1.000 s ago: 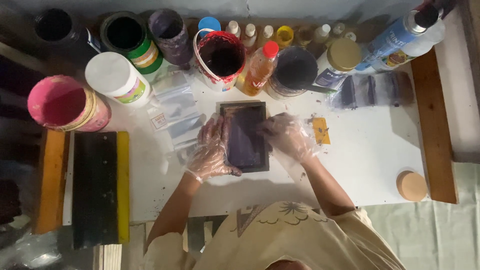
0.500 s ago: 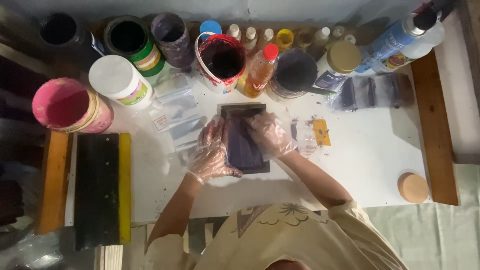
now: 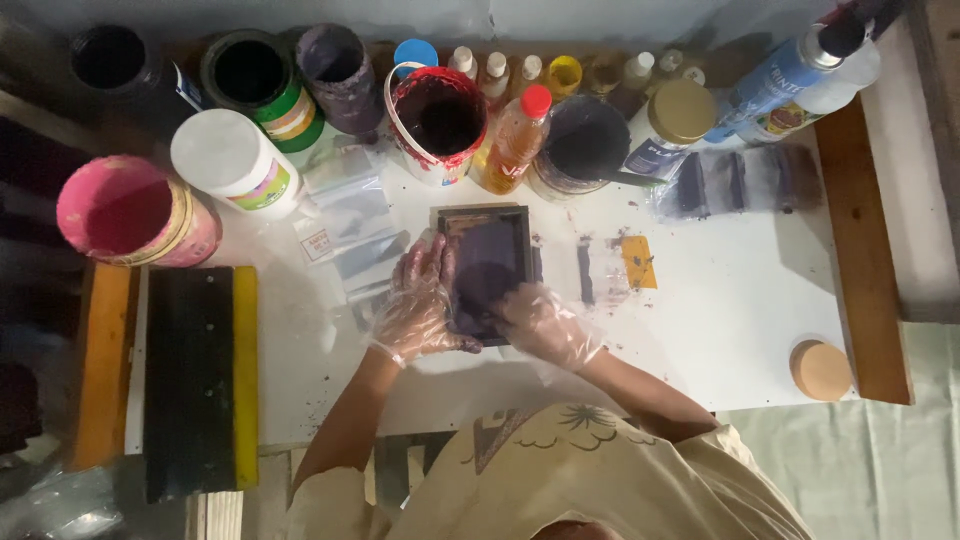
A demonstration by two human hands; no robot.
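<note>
head view, looking straight down. small dark framed screen [image 3: 487, 270] flat on white counter [image 3: 740, 310], between both gloved hands. left hand [image 3: 418, 305] laid along frame's left edge, fingers spread flat, grip not closed. right hand [image 3: 545, 322] pressed on lower right corner, fingers together; cannot tell whether clamped. red-stained bucket [image 3: 437, 118] just behind frame, dark inside. pink tub [image 3: 128, 210] far left.
</note>
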